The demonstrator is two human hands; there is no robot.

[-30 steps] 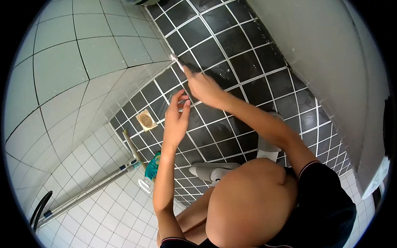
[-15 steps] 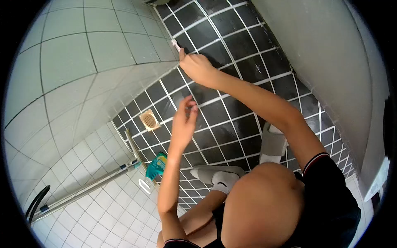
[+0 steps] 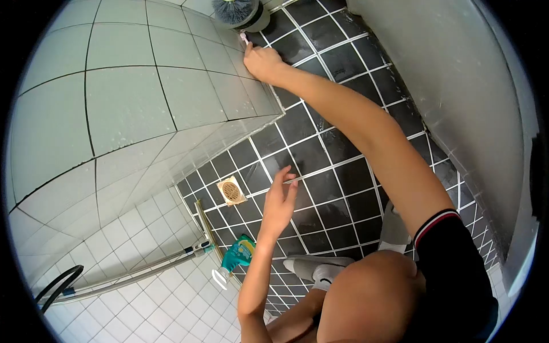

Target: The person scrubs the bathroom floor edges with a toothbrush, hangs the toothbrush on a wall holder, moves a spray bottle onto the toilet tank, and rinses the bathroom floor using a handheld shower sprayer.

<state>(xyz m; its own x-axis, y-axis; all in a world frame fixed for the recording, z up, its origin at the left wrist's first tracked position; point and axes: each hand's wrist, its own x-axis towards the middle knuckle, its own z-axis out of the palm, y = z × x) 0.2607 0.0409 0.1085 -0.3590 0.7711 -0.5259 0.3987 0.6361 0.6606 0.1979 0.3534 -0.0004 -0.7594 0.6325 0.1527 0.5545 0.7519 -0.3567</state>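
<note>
My right hand, gripping a pale tool, is now reaching farther along the tiled wall; left hand hanging empty.

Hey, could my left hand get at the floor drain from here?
Probably yes: the left hand looks empty, and only tiles show between it and the floor drain, though depth is unclear.

Plastic-looking brush, smooth glossy floor tiles

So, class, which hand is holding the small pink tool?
The right hand grips the pink tool, near the grey-bristled brush; the left hand holds nothing.
</note>
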